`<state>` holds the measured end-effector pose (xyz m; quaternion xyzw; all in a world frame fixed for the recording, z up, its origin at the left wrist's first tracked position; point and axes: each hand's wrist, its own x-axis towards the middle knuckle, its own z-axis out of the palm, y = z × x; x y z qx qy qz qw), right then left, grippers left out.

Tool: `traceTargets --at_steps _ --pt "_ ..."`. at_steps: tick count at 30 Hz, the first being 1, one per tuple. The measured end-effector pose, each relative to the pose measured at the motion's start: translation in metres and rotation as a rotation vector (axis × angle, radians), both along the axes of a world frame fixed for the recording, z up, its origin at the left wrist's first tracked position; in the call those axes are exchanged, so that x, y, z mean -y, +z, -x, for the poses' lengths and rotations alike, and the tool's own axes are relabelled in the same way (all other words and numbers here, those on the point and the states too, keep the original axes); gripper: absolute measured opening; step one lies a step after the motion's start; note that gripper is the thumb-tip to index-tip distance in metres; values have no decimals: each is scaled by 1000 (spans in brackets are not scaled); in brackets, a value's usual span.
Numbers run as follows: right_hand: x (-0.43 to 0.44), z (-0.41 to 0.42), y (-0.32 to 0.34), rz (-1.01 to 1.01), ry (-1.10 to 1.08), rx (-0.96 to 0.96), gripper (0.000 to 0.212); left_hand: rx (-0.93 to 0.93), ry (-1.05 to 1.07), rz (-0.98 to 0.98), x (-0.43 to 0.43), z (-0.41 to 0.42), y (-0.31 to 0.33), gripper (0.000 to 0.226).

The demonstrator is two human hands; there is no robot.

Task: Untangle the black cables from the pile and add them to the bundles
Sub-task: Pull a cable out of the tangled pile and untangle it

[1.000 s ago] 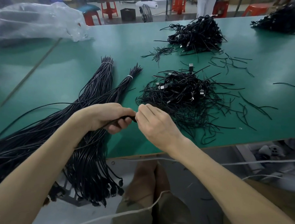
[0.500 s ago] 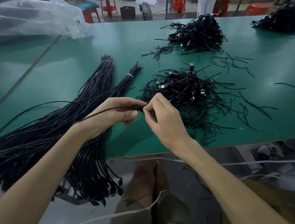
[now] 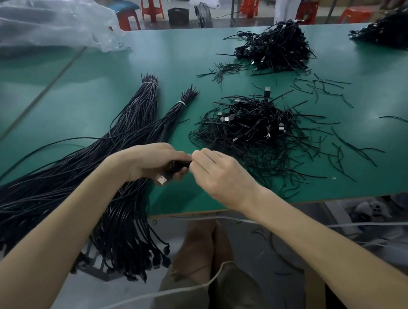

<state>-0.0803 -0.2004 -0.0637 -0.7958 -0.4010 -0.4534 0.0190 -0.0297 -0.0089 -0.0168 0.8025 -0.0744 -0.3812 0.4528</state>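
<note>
My left hand [image 3: 148, 159] grips a black cable [image 3: 169, 173] by its plug end, and the silver USB tip pokes out below my fingers. My right hand [image 3: 218, 175] pinches the same cable right beside the left fingers. The cable's thin length trails left in an arc over the table. A tangled pile of black cables [image 3: 254, 126] lies just beyond my right hand. Long tied bundles [image 3: 136, 128] stretch from the middle of the green table [image 3: 105, 91] down over its front edge at the left.
A second tangled pile [image 3: 274, 47] lies farther back and a third [image 3: 394, 30] at the far right corner. Short cable offcuts [image 3: 327, 88] are scattered around. A clear plastic bag [image 3: 49, 22] sits at the back left. My knees are under the table edge.
Both hands have drawn back toward me from the pile's edge. The cable's USB plug has come into view below my left fingers.
</note>
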Motion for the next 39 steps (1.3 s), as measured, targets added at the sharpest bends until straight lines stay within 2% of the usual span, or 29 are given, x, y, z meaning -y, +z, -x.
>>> traceTargets --at_steps 3,5,6,8,10,14,18,20,24,26,28,32,39 --pt "9 -2 4 -80 -74 -117 18 208 102 84 2 0 -9 48" --pt "18 -6 10 -240 -119 -265 13 383 231 89 1 -3 -14 41" --pt "23 -9 14 -365 -141 -364 11 521 285 19 -2 -5 -16 34" --pt "35 -18 23 -650 -204 -535 11 867 366 -263 -11 -11 -19 18" --pt "46 -30 28 -896 -279 -636 12 1071 393 -526 -24 -15 -21 15" --pt "68 -58 26 -1260 -429 -769 10 1013 248 -741 -37 -16 -27 28" --pt "81 -70 18 -1596 -434 -901 26 1042 188 -833 -34 -12 -36 32" --pt "81 -67 13 -1578 -407 -937 33 1054 230 -799 -31 -14 -38 30" --pt "72 -57 6 -1317 -377 -937 54 1125 289 -824 -30 -17 -43 33" --pt "69 -56 4 -1245 -366 -933 58 1116 307 -846 -32 -21 -46 36" --pt "66 -57 4 -1223 -356 -941 58 1091 303 -864 -36 -28 -46 35" --pt "61 -54 3 -1165 -366 -908 52 1157 309 -869 -43 -41 -43 28" --pt "36 -36 0 -948 -319 -783 37 1095 306 -845 -36 -55 -36 23"
